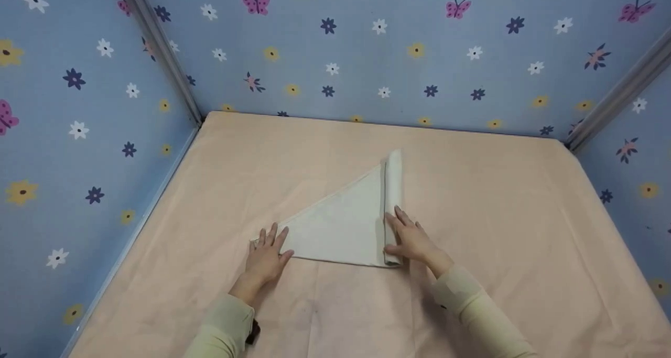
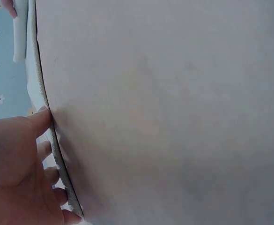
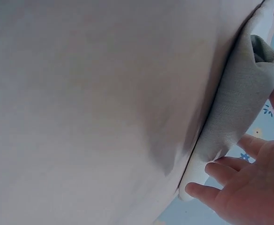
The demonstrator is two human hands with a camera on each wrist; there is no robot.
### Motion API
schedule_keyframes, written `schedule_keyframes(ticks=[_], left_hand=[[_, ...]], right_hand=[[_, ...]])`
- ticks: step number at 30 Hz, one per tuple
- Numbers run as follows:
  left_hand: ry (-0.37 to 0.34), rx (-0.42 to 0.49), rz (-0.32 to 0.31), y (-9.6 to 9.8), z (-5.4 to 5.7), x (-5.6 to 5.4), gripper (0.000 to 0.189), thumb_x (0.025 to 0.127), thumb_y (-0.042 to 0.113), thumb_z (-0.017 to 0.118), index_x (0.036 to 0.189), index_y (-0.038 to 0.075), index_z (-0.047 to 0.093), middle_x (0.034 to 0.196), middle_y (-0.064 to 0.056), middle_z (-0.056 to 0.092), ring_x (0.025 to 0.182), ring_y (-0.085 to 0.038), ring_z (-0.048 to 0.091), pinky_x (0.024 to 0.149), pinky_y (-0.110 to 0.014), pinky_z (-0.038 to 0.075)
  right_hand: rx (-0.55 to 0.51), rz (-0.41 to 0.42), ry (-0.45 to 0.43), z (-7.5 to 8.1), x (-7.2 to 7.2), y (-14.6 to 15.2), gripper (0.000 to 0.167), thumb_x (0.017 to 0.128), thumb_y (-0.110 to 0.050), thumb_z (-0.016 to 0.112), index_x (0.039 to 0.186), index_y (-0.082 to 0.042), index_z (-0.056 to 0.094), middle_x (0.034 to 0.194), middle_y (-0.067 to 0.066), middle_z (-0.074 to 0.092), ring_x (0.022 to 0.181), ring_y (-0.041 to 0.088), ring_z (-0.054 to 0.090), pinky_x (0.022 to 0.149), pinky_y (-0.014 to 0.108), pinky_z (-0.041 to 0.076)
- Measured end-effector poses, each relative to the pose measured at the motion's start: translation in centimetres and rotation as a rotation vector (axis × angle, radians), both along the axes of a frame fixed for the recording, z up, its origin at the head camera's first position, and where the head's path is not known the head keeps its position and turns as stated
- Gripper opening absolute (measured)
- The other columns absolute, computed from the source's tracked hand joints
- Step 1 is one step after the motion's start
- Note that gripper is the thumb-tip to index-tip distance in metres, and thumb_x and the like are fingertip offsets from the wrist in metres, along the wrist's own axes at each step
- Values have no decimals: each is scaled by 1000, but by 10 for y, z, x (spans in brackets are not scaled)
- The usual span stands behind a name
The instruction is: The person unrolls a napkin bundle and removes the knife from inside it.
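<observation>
A pale grey-white cloth (image 1: 335, 224) lies on the table, its flat part tapering to the left. Its right edge is wound into a narrow upright roll (image 1: 393, 185), whose hollow near end (image 3: 263, 54) shows in the right wrist view. On the tapered left corner my left hand (image 1: 266, 261) presses down with fingers spread, and the left wrist view has its thumb (image 2: 42, 121) at the cloth's near edge. My right hand (image 1: 414, 241) rests on the lower half of the roll, with extended fingers (image 3: 221, 173) touching its side.
A peach tablecloth (image 1: 498, 216) with slight creases covers the table. Blue panels (image 1: 356, 43) printed with flowers and butterflies stand at the back, left and right. Grey metal posts (image 1: 162, 49) mark the back corners.
</observation>
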State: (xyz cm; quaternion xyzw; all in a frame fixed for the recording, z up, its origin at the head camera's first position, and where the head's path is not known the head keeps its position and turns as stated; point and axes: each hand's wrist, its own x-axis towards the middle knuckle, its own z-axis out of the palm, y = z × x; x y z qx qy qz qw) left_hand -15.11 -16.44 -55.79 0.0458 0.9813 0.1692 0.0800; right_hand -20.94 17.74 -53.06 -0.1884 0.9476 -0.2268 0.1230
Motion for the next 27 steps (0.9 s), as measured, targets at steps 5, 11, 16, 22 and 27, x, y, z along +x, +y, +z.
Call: schedule_keyframes(ticks=[5, 11, 16, 22, 27], left_hand=[[-5, 1, -2, 0, -1, -1, 58, 93, 38, 41, 140, 9, 25, 146, -17, 12, 130, -43, 7, 99, -61, 8], [20, 19, -14, -1, 0, 0, 57, 93, 38, 42, 140, 9, 27, 145, -18, 13, 129, -44, 9, 98, -62, 10], [32, 37, -18, -2, 1, 1, 57, 93, 36, 43, 139, 8, 28, 144, -20, 15, 128, -45, 9, 97, -63, 11], [10, 17, -7, -1, 0, 0, 57, 93, 39, 41, 140, 9, 27, 145, -19, 13, 129, -44, 8, 98, -62, 10], [-5, 4, -6, -1, 0, -1, 58, 93, 39, 39, 140, 10, 25, 145, -18, 11, 129, -44, 7, 98, -62, 8]], right_hand=[[-5, -7, -19, 0, 0, 4, 80, 76, -28, 71, 140, -8, 27, 145, 18, 12, 131, 31, 16, 102, 53, 14], [-23, -3, -40, 3, 2, 10, 80, 77, -28, 70, 140, -7, 26, 145, 20, 13, 131, 32, 15, 102, 55, 13], [-25, -5, -49, 5, 2, 13, 80, 78, -28, 69, 140, -6, 24, 145, 20, 14, 132, 31, 15, 102, 54, 13], [-31, 6, -44, 4, 1, 17, 79, 78, -27, 69, 139, -4, 25, 143, 22, 16, 130, 34, 19, 101, 55, 16], [-58, 13, -36, 4, 2, 20, 79, 77, -25, 70, 139, -3, 26, 143, 23, 17, 127, 37, 25, 100, 56, 18]])
